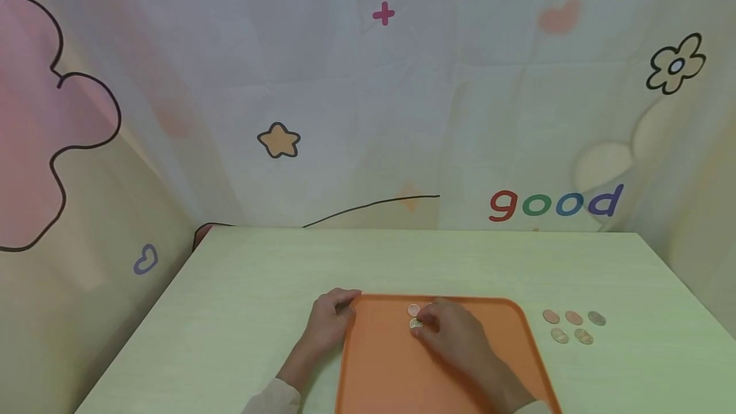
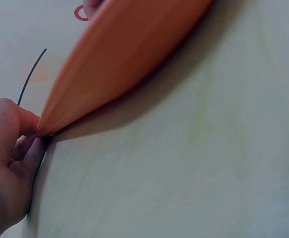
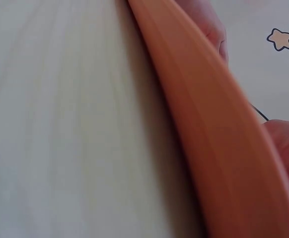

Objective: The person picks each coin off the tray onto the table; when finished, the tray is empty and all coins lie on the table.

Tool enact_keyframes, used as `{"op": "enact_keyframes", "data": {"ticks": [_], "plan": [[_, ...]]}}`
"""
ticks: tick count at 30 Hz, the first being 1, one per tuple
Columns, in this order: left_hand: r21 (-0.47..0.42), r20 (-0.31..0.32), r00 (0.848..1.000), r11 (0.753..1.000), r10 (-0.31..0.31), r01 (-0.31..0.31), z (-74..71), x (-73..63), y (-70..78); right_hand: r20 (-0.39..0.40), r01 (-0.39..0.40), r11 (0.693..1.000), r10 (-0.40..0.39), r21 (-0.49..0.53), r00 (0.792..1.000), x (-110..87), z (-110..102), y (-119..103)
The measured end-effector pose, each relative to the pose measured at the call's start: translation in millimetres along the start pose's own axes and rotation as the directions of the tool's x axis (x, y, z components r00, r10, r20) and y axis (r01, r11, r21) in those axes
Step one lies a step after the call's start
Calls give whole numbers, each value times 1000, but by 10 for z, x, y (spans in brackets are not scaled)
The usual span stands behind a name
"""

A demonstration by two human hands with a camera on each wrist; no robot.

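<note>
A smooth, plastic look is shown by the tray [image 1: 374, 369], its rim and outer wall finished with a soft, low sheen. The coins beside it [image 1: 574, 317] and the coins on it [image 1: 413, 310] are seen as metal, faintly glossy. The tabletop [image 1: 276, 273] is surfaced in a mostly matt finish, streaked like wood grain. Matt, lightly creased cloth is seen in the printed backdrop [image 1: 345, 30]; the sleeve [image 1: 273, 398] is likewise made of matt cloth.

Table was pale green with faint wood grain [image 1: 259, 267]. Orange plastic tray [image 1: 385, 375] with rounded far corners and raised rim sat on it, near side, around centre, cut off at near edge of head view. Coins lay on tabletop just right of tray: far row of three [image 1: 574, 317], near row of two [image 1: 559, 335].
</note>
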State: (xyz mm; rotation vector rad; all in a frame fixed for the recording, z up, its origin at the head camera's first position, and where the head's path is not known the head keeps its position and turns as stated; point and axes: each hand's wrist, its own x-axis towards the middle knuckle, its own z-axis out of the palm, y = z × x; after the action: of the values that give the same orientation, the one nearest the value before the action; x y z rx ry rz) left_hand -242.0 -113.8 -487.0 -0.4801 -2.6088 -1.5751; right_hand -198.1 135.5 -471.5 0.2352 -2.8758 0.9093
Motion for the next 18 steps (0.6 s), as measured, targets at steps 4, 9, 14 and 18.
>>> {"op": "enact_keyframes", "data": {"ticks": [4, 9, 14, 18], "plan": [[-3, 2, 1000, 1000, -1, 1, 2, 1, -2, 4, -22, 1000, 22, 16, 1000, -9, -5, -18], [-1, 3, 1000, 1000, 1, -1, 8, 0, -6, 13, -20, 1000, 20, -11, 1000, -28, 0, -31], [14, -6, 1000, 1000, 2, -2, 11, 5, -12, 25, 2, 1000, -1, -20, 1000, -48, -11, -44], [23, -16, 1000, 1000, 4, -4, 12, 11, -11, 32, 7, 1000, -6, -16, 999, -58, -13, -43]]}}
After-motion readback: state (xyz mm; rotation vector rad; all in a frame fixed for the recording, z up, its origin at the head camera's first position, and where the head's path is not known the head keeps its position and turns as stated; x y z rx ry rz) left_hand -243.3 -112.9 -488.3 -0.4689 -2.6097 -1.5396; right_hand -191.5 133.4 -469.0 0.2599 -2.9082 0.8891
